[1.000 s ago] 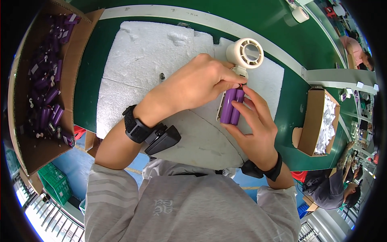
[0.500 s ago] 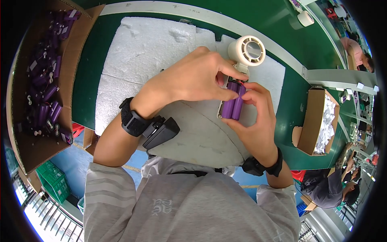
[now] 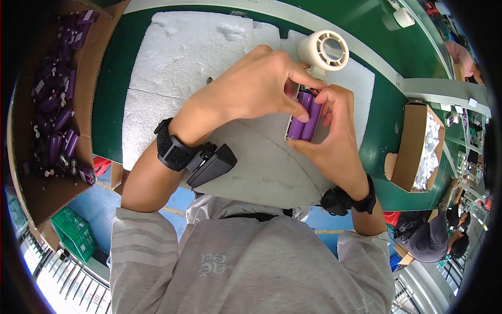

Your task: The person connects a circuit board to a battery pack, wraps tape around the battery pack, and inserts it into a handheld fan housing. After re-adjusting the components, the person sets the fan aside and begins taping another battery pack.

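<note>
A cream handheld fan (image 3: 312, 48) lies over the foam sheet with its round head pointing away from me. Its handle is open at the front and holds a purple two-cell battery pack (image 3: 309, 123), with thin red wires and part of a circuit board at the upper end. My left hand (image 3: 257, 88) is closed on the handle from the left, thumb pressing on the cells and fingers over the neck end. From the right, my right hand (image 3: 341, 128) grips the handle, its thumb at the lower end and index finger near the wires. The fingers hide both sides of the handle.
White foam sheet (image 3: 172, 57) covers part of the green table (image 3: 112, 99). At left a cardboard box (image 3: 97, 78) holds many purple battery packs. A smaller box (image 3: 407, 149) with white pieces stands at right. Another fan (image 3: 403, 18) lies far right. People sit beyond the right side.
The fan and both hands have shifted slightly away from me in the picture. My left thumb still presses on the cells, and my right index finger sits closer to the wires.
</note>
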Action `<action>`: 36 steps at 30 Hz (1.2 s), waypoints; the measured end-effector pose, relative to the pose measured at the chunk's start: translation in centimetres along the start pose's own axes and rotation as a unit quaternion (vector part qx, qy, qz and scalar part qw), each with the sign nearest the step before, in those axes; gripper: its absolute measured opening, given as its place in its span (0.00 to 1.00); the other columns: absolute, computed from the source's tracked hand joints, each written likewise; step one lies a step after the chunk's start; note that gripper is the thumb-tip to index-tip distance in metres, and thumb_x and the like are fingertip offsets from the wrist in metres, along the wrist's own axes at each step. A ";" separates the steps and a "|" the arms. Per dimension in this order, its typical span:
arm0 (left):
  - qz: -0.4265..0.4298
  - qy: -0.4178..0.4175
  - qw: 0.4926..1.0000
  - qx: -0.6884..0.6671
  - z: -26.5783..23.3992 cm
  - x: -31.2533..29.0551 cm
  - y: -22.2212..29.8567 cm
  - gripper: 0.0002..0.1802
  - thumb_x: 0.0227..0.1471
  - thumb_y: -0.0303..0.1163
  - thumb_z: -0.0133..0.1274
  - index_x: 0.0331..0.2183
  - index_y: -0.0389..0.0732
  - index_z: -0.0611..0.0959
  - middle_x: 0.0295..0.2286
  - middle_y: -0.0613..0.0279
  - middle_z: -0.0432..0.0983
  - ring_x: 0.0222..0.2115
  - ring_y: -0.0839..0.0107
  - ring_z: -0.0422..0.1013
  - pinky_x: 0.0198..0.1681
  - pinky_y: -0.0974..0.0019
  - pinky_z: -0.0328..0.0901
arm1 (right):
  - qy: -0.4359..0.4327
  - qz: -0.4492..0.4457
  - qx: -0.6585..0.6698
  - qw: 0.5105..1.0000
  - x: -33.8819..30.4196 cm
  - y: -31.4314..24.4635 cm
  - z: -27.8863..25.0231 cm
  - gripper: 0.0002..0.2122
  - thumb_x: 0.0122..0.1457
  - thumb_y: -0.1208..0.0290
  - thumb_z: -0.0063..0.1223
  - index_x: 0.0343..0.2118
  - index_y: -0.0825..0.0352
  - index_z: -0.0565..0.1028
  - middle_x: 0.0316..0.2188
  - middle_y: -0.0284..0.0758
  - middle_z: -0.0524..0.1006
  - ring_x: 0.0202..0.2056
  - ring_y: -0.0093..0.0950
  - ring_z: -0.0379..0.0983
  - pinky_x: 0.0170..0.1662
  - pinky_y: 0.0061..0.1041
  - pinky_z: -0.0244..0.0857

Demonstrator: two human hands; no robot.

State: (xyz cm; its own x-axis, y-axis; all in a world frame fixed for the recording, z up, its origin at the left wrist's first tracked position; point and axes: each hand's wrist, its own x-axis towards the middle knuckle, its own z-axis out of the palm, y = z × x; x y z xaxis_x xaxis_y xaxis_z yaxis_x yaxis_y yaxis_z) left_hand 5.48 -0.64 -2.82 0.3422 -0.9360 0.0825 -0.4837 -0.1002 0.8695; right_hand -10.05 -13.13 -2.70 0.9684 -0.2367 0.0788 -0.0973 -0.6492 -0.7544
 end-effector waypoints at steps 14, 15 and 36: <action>0.058 0.060 0.996 0.024 1.9 -0.4 0.6 0.24 0.32 0.35 0.68 0.38 0.52 0.85 0.28 0.54 0.80 0.28 0.54 0.75 0.35 0.61 0.69 | 0.115 -0.005 0.079 0.990 0.0 1.1 -0.2 0.05 0.50 0.82 0.59 0.29 0.72 0.74 0.28 0.33 0.73 0.29 0.21 0.69 0.35 0.21 0.65; 0.047 0.049 0.997 0.029 1.9 -0.7 0.7 0.24 0.32 0.36 0.68 0.38 0.52 0.85 0.28 0.54 0.80 0.29 0.53 0.75 0.36 0.60 0.69 | 0.116 -0.017 0.078 0.990 -0.1 1.3 0.1 0.05 0.50 0.82 0.59 0.29 0.72 0.74 0.28 0.33 0.73 0.29 0.21 0.69 0.35 0.21 0.65; 0.016 -0.006 1.000 -0.002 1.1 -0.3 -0.1 0.27 0.35 0.28 0.67 0.43 0.44 0.82 0.39 0.49 0.78 0.34 0.58 0.76 0.40 0.62 0.70 | -0.038 -0.174 -0.229 0.957 -2.1 -0.5 -1.7 0.32 0.40 0.75 0.67 0.51 0.75 0.69 0.52 0.46 0.68 0.53 0.44 0.63 0.54 0.37 0.61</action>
State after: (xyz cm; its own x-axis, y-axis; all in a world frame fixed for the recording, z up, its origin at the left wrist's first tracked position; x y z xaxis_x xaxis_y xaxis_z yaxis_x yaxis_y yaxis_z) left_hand 4.60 -0.71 -3.46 0.3160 -0.9430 0.1042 -0.4907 -0.0685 0.8686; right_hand -12.45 -13.55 -1.40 0.9724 0.0938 0.2136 0.1613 -0.9319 -0.3250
